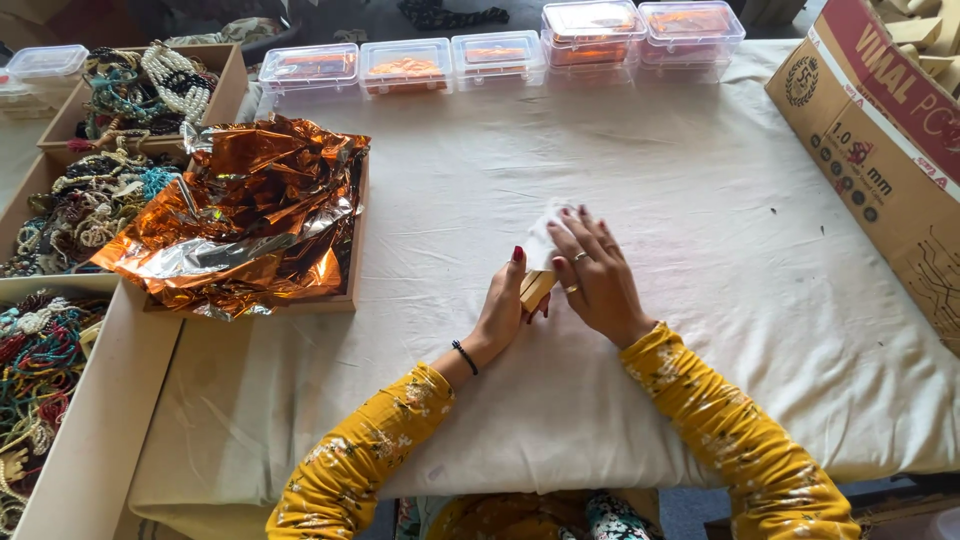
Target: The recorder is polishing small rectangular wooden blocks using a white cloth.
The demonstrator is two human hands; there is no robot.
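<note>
Centrally, a small tan wooden block [535, 289] half wrapped in thin white tissue paper [546, 236] sits on the cream cloth-covered table [700, 220]. The left hand [502, 312] grips the block's lower end, thumb raised along its side. The right hand [597, 278] lies over the paper with fingers spread, pressing it down. To the left, crumpled copper-coloured foil [245, 215] fills a shallow wooden tray [352, 285], beside open boxes of beaded necklaces [85, 205]. Clear plastic lidded containers [497, 57] line the far edge; a brown cardboard carton [885, 140] stands at right.
</note>
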